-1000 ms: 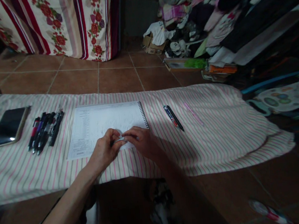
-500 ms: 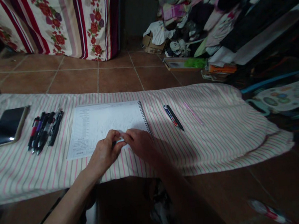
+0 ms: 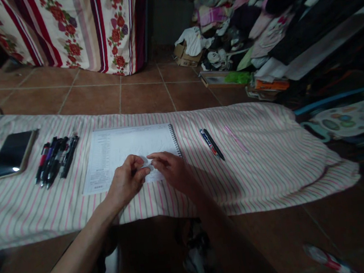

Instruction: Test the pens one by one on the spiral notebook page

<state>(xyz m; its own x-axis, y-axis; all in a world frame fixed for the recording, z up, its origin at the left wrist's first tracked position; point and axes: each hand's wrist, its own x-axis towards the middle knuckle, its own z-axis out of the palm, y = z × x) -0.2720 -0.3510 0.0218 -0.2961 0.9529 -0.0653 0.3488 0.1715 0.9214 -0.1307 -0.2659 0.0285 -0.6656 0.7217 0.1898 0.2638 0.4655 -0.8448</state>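
Observation:
Over the lower edge of an open spiral notebook, my two hands meet. My left hand is closed, thumb against fingers, around a small pale object, its kind too small and blurred to tell. From the other side my right hand pinches at the same object, its fingertips close to those of my left. The notebook lies flat, with printed text down its left part and faint marks on the white page. Both hands hide part of its lower edge.
A striped cloth covers the table. A phone and a bunch of several pens lie at left. Two pens and a pink pen lie at right. A cat seems to be below the table's front edge.
My hands have shifted slightly up the page, and the fingers of my right hand have loosened and straightened a little. The things on the table stay in place.

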